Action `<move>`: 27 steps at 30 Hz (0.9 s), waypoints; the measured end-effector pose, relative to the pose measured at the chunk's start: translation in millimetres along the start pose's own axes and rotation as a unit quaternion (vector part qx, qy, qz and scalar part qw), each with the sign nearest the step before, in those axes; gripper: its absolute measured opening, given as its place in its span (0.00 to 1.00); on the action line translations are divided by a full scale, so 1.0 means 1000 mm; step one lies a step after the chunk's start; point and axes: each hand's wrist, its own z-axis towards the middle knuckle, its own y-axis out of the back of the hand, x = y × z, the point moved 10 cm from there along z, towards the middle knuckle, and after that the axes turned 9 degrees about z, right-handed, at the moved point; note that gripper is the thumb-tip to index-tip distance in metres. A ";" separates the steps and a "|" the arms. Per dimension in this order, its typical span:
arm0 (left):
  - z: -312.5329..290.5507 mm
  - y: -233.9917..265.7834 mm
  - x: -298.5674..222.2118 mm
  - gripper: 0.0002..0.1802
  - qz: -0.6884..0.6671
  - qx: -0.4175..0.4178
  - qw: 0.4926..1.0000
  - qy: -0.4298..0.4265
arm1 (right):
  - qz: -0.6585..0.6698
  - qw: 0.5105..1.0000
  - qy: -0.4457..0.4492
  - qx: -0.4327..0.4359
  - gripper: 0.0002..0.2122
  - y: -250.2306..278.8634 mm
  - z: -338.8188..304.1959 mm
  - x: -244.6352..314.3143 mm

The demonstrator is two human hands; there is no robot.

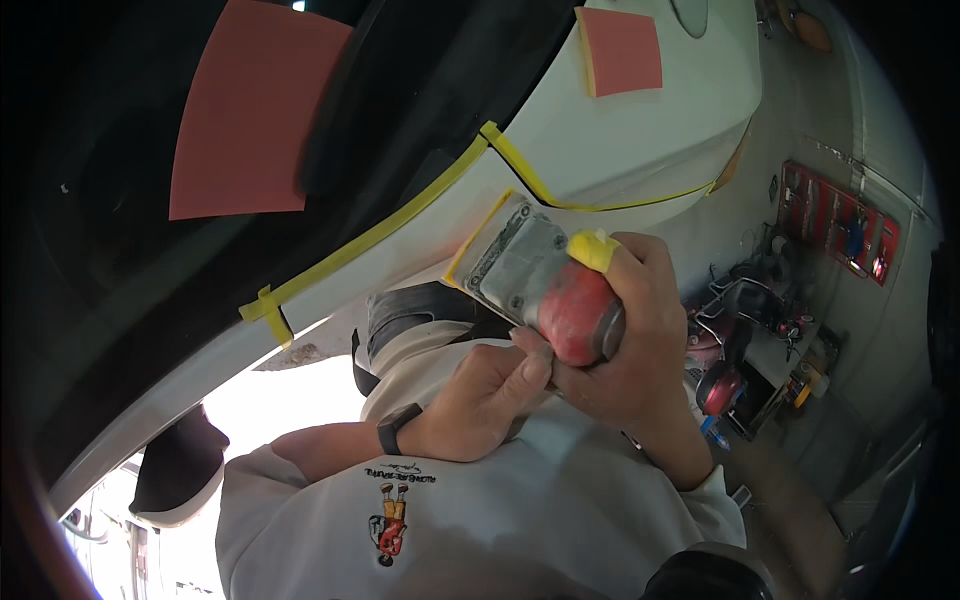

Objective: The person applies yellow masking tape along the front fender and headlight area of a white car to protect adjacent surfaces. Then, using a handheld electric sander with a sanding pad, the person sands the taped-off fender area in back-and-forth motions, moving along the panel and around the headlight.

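Observation:
A dusty power sander (520,255), with a rectangular grey head and a rounded red body, is held up before a car's white panel (430,237). My right hand (645,330) wraps round the red body from the right, and one of its fingers has yellow tape (593,250) around it. The thumb and fingers of my left hand (490,390), closed together, press against the red body's lower left side; the exact grip is partly hidden. A yellow-edged pad (480,238) covers the sander's face, turned toward the panel; I cannot tell whether it touches.
Yellow masking tape (370,243) borders the dark glass and the panel seam. Red sheets of abrasive paper (255,115) lie on the glass and on the upper white bodywork (640,125). Cluttered equipment (740,340) stands at the right, below a red tool board (838,220) on the wall.

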 end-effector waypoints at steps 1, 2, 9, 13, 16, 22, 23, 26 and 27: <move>0.000 0.006 -0.007 0.34 -0.031 -0.033 0.998 -0.031 | -0.002 1.000 -0.012 -0.005 0.35 -0.006 0.005 -0.002; 0.000 0.011 -0.008 0.34 -0.035 -0.063 0.997 -0.035 | -0.005 1.000 -0.026 -0.006 0.33 -0.008 0.010 -0.004; 0.001 0.021 -0.022 0.32 0.007 -0.092 0.994 -0.063 | -0.021 0.999 -0.046 -0.017 0.32 -0.003 0.027 -0.001; 0.004 0.011 -0.006 0.31 0.001 -0.020 1.000 0.010 | -0.032 0.997 -0.074 -0.012 0.32 -0.002 0.019 -0.005; 0.006 0.005 -0.003 0.31 0.006 0.015 1.000 0.016 | -0.019 0.995 -0.094 0.003 0.34 -0.001 0.016 -0.008; 0.003 0.020 -0.025 0.32 -0.017 -0.070 0.996 -0.058 | -0.003 0.997 -0.068 0.020 0.34 -0.006 0.035 0.000; 0.002 0.023 -0.030 0.33 -0.025 -0.088 0.993 -0.080 | 0.000 0.998 -0.065 0.020 0.34 -0.006 0.037 0.001; 0.003 0.020 -0.032 0.34 -0.032 -0.062 0.995 -0.077 | 0.002 0.997 -0.069 0.021 0.33 -0.006 0.036 0.002; 0.004 0.016 -0.028 0.34 -0.026 -0.038 0.997 -0.060 | -0.003 0.997 -0.079 0.019 0.33 -0.004 0.034 -0.001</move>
